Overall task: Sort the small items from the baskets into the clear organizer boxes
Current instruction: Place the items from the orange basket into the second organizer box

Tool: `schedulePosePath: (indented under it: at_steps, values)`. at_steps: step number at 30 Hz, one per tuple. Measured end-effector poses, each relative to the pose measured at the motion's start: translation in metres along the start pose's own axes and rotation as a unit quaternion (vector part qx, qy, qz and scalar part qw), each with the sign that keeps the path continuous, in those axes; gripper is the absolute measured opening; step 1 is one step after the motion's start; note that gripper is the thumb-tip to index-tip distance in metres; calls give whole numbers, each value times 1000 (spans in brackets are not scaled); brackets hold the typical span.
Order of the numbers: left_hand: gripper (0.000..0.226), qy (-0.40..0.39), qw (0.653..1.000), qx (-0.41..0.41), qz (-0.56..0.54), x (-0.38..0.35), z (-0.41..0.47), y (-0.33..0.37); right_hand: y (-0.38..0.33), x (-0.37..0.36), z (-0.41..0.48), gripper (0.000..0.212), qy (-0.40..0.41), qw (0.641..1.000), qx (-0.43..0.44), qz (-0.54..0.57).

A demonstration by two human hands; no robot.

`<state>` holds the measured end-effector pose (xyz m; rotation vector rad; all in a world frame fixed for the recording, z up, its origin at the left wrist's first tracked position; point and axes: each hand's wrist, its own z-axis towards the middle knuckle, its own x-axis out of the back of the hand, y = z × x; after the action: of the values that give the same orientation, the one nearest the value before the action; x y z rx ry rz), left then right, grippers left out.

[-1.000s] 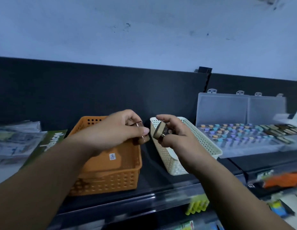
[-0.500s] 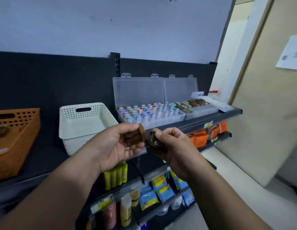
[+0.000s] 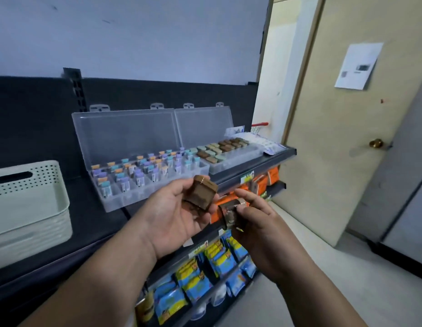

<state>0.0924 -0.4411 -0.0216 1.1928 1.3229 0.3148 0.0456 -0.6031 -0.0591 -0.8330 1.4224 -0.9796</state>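
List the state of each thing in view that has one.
Left hand: holds brown box.
Right hand: pinches second brown box.
Left organizer box: lid open, compartments mostly filled.
Right organizer box: lid open, holds flat brown and green pieces.
White basket: upright on shelf.

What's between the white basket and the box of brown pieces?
Head view: the other clear box, lid up, full of purple-, teal- and orange-capped pieces. A strip of bare dark shelf separates it from the basket.
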Motion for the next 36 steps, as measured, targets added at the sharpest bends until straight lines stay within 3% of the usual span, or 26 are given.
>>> schedulePosePath:
  at_steps: [5, 10, 19, 25, 30, 36]
  values:
    - [32, -14, 1000, 8, -2, 4, 66, 16, -11, 16, 64, 41, 20, 1000, 10, 18]
    - [28, -2, 996, -23, 81, 5, 124, 35, -24, 29, 127, 48, 28, 999, 21, 26]
    - [18, 82, 975, -102, 180, 10, 205, 55, -43, 73, 229, 38, 65, 988, 52, -129]
    - [31, 152, 924, -152, 316, -2, 284, 51, -66, 116, 324, 40, 16, 959, 91, -266]
    - [40, 203, 892, -162, 370, -24, 349, 43, -82, 147, 401, 40, -83, 916, 122, -373]
    - [50, 234, 810, -154, 515, -43, 389, 34, -90, 176, 454, 49, -178, 848, 146, -477]
